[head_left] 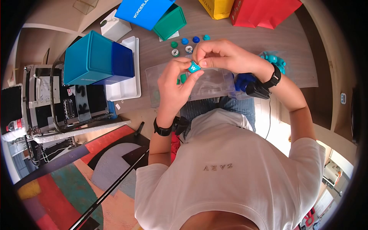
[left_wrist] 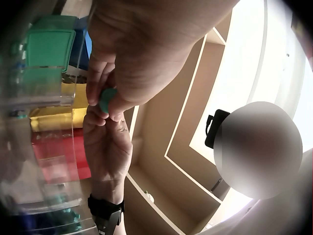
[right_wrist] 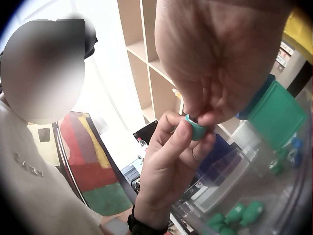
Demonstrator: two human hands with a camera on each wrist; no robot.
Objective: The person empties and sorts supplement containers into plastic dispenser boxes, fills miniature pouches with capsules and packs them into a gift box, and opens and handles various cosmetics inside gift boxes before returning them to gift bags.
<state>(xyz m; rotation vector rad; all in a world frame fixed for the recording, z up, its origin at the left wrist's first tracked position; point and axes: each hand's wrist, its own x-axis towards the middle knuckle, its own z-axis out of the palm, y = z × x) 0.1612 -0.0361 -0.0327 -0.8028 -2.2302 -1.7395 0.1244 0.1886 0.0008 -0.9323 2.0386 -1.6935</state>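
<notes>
A small teal piece [head_left: 194, 67] with a white W is pinched between thumb and fingers of the left hand [head_left: 174, 82]. The right hand [head_left: 224, 57] meets it from the other side, its thumb and fingertips pinching at the piece's edge. In the right wrist view the teal piece [right_wrist: 196, 131] looks like a hollow cap with something dark at its opening, partly covered by the right fingers. The left wrist view shows the teal piece [left_wrist: 107, 100] between both hands' fingertips.
Clear plastic trays [head_left: 211, 86] lie below the hands, green pieces [head_left: 183, 78] in one. Behind are small knobs [head_left: 184, 41] and round W pieces [head_left: 175, 53]. Teal pieces [head_left: 274, 59] lie right; a teal box [head_left: 88, 59] and white tray [head_left: 123, 90] left; yellow and red bags [head_left: 260, 13] at the back.
</notes>
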